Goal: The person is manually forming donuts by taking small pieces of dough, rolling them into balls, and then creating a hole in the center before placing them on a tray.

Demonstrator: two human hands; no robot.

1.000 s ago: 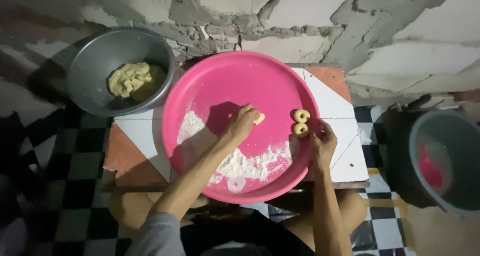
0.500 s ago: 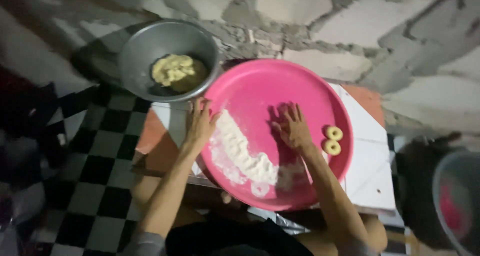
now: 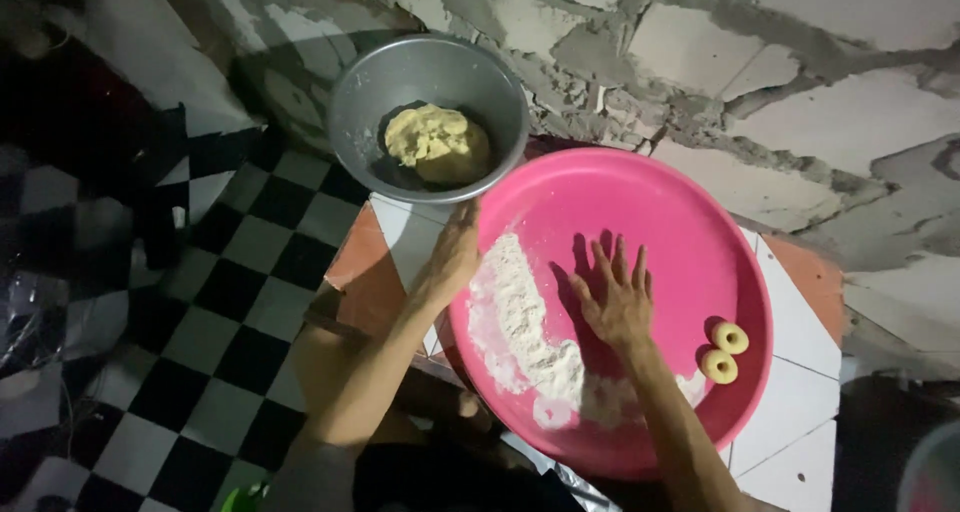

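The cracked grey wall (image 3: 780, 82) rises beyond my fingertips, and the black-and-white checkered floor (image 3: 200, 302) spreads out past my left arm. Under both my hands sits the tiled surface (image 3: 385, 247), carrying the round pink tray (image 3: 690, 232). The grey metal bowl (image 3: 365, 102) stands just beyond my left hand, holding a lump of yellow dough (image 3: 437, 142). My left hand (image 3: 452, 254) rests on the tray's near-left rim, fingers together; I cannot tell whether it grips. My right hand (image 3: 615, 297) lies flat on the tray, fingers spread, holding nothing. White flour (image 3: 515, 317) lies between my hands. Two small dough rings (image 3: 725, 352) sit touching, just right of my right hand.
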